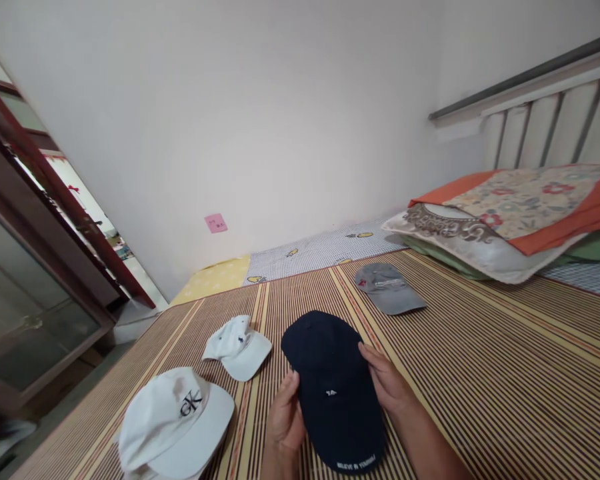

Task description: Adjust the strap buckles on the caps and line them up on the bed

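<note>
A dark navy baseball cap (325, 360) is held between my two hands, its brim toward me with small white lettering along the edge. My left hand (286, 413) grips its left side, thumb on top and the other fingers partly hidden. On the opposite side my right hand (387, 377) holds the cap, thumb over the edge and fingers underneath out of sight. To the left lie a white cap with black letters (175, 420) and a smaller white cap (237, 347). Beyond my right hand rests a grey cap (389, 288).
A striped mat (480, 360) covers the bed. Pillows with an orange floral cover (530, 200) are stacked at the right, by a slatted headboard (545, 127). A white wall (280, 120) with a pink card (215, 223) stands behind, and a door (35, 287) is at the left.
</note>
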`<state>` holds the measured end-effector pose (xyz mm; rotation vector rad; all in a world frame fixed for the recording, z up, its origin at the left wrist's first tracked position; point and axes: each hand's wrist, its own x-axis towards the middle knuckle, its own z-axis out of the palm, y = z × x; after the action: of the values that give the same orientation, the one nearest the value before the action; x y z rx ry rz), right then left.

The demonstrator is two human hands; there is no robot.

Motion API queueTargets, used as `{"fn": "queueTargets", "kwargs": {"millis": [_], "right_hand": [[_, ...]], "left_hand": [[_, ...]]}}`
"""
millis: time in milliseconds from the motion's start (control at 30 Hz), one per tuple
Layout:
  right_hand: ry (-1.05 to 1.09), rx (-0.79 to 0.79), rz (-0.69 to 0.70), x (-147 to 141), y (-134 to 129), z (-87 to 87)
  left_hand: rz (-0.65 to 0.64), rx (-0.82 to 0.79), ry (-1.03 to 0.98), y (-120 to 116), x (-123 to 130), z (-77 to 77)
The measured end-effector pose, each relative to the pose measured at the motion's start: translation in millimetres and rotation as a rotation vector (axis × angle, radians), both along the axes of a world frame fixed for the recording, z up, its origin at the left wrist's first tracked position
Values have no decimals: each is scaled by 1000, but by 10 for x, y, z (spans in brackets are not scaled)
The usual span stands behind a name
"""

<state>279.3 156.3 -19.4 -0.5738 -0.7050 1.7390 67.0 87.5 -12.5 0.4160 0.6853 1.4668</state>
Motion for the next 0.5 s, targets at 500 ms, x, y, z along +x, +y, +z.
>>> {"fn": "queueTargets", "kwargs": {"millis": [500], "right_hand": [[-509, 405, -230, 448, 33, 592]], "left_hand": [[17, 335, 558, 161, 4, 856]]}}
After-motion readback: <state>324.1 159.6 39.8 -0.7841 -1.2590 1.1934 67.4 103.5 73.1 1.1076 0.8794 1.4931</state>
